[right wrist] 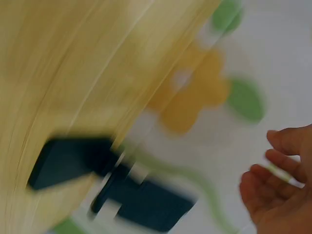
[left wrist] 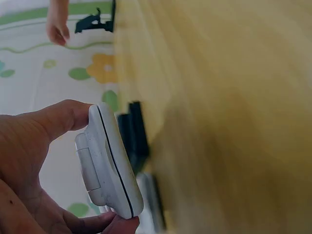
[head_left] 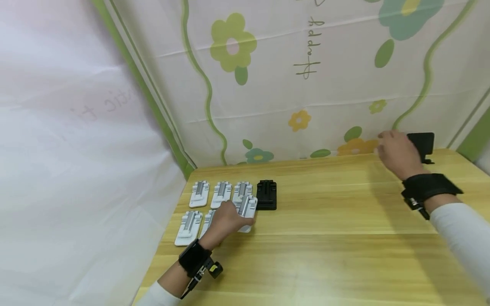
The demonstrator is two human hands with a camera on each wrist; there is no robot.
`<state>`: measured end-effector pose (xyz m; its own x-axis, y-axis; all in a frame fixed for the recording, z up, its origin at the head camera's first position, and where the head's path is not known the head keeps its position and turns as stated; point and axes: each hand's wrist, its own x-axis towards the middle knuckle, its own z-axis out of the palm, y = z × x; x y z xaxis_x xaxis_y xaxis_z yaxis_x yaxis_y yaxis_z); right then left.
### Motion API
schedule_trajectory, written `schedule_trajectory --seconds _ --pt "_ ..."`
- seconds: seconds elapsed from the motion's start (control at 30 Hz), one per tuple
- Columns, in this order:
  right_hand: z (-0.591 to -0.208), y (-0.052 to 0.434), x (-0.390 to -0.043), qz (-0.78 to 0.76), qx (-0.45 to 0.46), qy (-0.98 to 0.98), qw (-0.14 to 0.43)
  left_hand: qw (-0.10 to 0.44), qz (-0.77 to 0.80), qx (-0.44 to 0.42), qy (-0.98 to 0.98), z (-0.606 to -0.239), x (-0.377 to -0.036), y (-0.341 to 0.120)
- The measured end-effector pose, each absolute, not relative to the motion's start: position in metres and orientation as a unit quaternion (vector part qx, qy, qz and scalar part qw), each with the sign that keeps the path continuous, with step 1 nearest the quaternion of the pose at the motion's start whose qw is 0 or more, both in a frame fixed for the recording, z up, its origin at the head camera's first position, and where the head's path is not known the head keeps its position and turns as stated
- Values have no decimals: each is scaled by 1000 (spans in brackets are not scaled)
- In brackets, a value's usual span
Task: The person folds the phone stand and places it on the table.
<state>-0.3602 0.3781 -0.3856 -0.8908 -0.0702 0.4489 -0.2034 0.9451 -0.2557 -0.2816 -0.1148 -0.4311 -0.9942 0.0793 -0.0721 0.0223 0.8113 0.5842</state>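
My left hand [head_left: 226, 219] grips a white folded phone stand [head_left: 246, 208] just above the wooden table [head_left: 325, 238], thumb and fingers pinching its edges; the left wrist view shows this stand [left wrist: 109, 163] edge-on. Several more white stands [head_left: 221, 194] lie in two rows beside it, with a black stand [head_left: 266, 194] at the right end of the back row. My right hand [head_left: 396, 153] hovers with loosely curled fingers, holding nothing, just left of an unfolded black stand [head_left: 422, 144] at the table's far right edge. That black stand [right wrist: 112, 183] is blurred in the right wrist view.
A flowered cloth backdrop [head_left: 306, 76] hangs behind the table, and a white sheet [head_left: 69, 148] hangs at the left. Bare wood spans the middle and front of the table.
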Motion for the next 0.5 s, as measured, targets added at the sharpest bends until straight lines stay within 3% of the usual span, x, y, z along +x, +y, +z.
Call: schedule_trajectory --seconds 0.1,0.5 --pt "-387 409 -365 90 70 -967 226 48 297 20 953 -439 -280 -125" --pt "-393 468 -372 51 51 -993 94 43 270 39 961 -455 -276 -130"
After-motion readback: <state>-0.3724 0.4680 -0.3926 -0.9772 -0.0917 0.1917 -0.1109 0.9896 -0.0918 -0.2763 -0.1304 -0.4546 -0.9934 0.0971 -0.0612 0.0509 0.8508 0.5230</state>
